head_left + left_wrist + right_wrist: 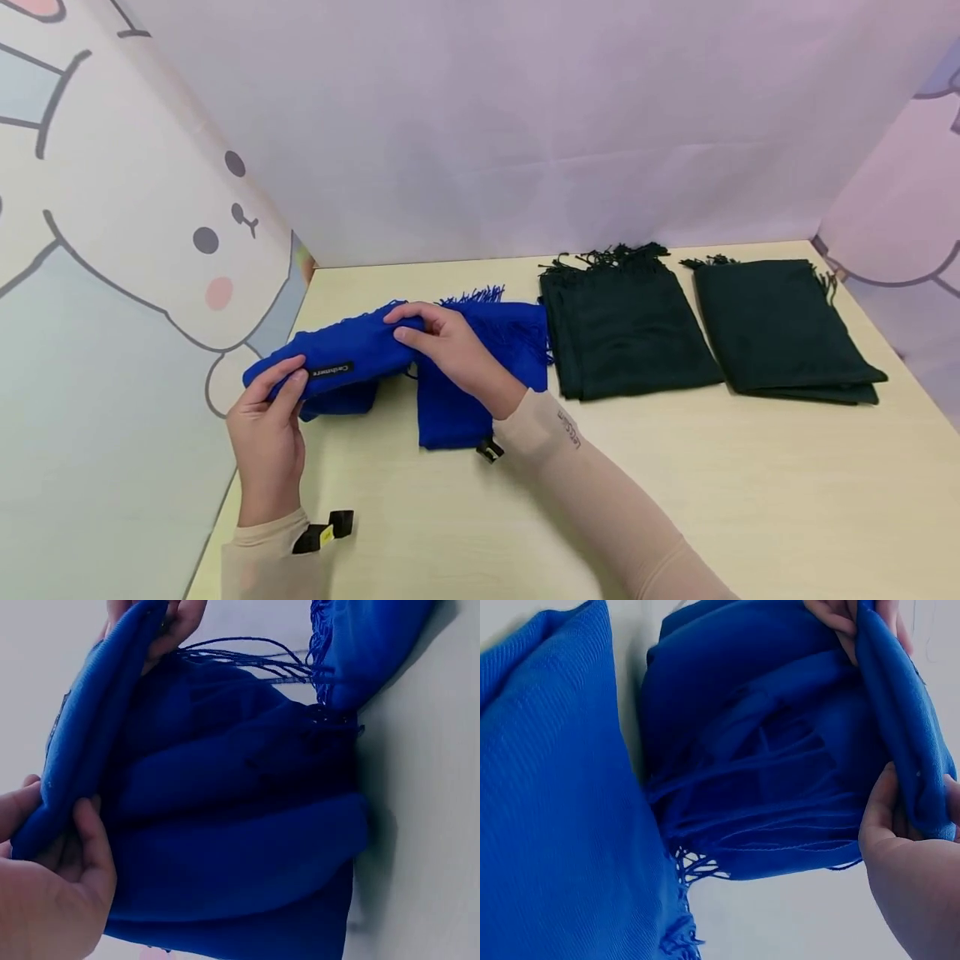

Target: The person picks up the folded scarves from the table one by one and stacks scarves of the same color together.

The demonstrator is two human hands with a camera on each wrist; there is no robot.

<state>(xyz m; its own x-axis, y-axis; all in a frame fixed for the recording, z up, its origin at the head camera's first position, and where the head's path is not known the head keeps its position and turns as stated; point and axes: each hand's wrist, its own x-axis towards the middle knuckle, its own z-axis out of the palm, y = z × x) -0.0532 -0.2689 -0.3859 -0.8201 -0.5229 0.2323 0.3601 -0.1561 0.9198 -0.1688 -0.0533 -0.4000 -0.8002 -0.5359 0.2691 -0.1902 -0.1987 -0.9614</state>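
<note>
A blue fringed scarf (pixel 367 337) with a black label reading "Cashmere" is held up at the left of the table. My left hand (pixel 268 417) pinches its left end between thumb and fingers. At the other end of the same folded edge, my right hand (pixel 450 346) grips the cloth. Below that edge the rest of the scarf (pixel 232 817) hangs in loose folds toward the table, as the left wrist view shows. Long fringe strands (pixel 780 817) hang across its underside in the right wrist view. A second blue scarf (pixel 453 408) lies folded beside it, partly behind my right forearm.
Two dark green fringed scarves lie folded to the right, one nearer the middle (pixel 626 333) and one farther right (pixel 780 325). A pale wooden table (pixel 427 525) carries everything. A printed cloth wall (pixel 150 242) rises at the left, with a plain backdrop (pixel 525 125) behind.
</note>
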